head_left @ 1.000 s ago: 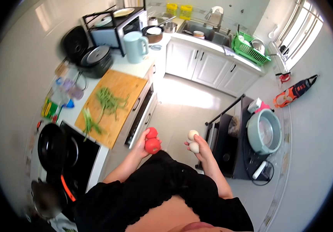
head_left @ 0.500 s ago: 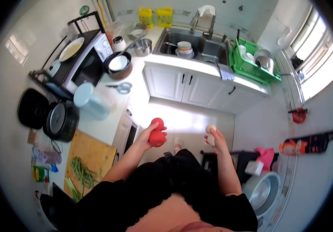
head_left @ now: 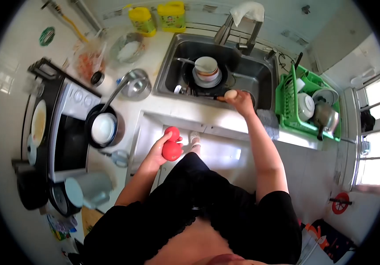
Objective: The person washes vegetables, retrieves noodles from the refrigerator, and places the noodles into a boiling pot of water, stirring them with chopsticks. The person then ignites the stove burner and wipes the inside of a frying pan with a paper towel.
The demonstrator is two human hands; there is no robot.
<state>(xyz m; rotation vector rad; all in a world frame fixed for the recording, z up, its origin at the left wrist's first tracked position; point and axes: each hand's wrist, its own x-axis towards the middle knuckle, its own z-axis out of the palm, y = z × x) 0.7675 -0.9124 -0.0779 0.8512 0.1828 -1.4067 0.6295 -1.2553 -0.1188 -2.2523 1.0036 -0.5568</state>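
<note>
Tomatoes (head_left: 171,151), two and red, lie against the fingers of the left grip (head_left: 156,154), which is closed around them. Farther off, the right grip (head_left: 243,104) is clamped on a pale egg (head_left: 231,94) at its fingertips, over the sink's (head_left: 245,70) front edge; beyond sit stacked bowls (head_left: 206,65).

From the wearer's head, one wide-angle view looks forward and steeply down; it takes in the left hand (head_left: 157,150), right hand (head_left: 243,104) and, farther off, the sink (head_left: 247,73).
</note>
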